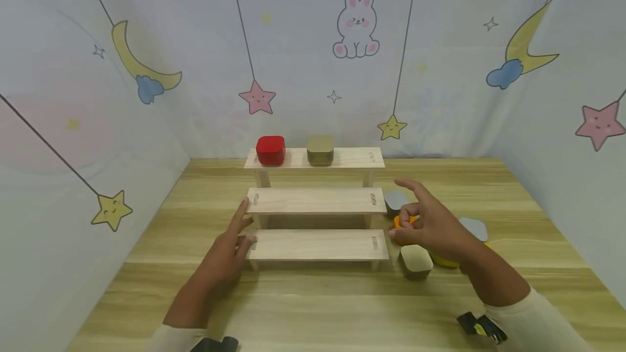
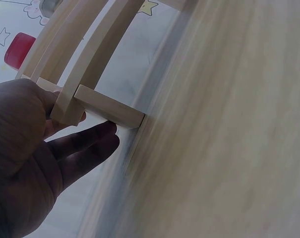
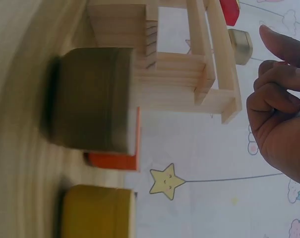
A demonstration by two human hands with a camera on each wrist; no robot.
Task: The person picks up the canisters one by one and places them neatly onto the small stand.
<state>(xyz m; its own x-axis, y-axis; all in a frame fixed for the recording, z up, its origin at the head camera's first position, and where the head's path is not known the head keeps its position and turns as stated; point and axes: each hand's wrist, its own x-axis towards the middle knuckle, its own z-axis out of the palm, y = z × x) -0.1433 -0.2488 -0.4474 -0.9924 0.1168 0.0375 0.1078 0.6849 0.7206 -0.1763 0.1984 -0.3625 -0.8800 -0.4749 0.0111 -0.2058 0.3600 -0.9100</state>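
Observation:
A wooden shelf (image 1: 318,200) with three stepped tiers stands on the table. My left hand (image 1: 226,251) is at its left end, the index finger along the middle tier's end and the thumb at the lowest tier. In the left wrist view, straight fingers of the left hand (image 2: 85,148) lie beside a shelf leg. On the top tier sit a red block (image 1: 271,151) and a khaki block (image 1: 320,150), both rounded. My right hand (image 1: 432,227) hovers right of the shelf, index finger extended and other fingers bent, holding nothing. Below it is an orange block (image 1: 402,231), partly hidden.
Right of the shelf, a grey-topped block (image 1: 396,202), a beige block (image 1: 415,261), a yellow block (image 1: 445,261) and a pale-topped block (image 1: 473,228) stand on the wood-grain table (image 1: 313,308). A patterned cloth wall (image 1: 313,69) rises behind.

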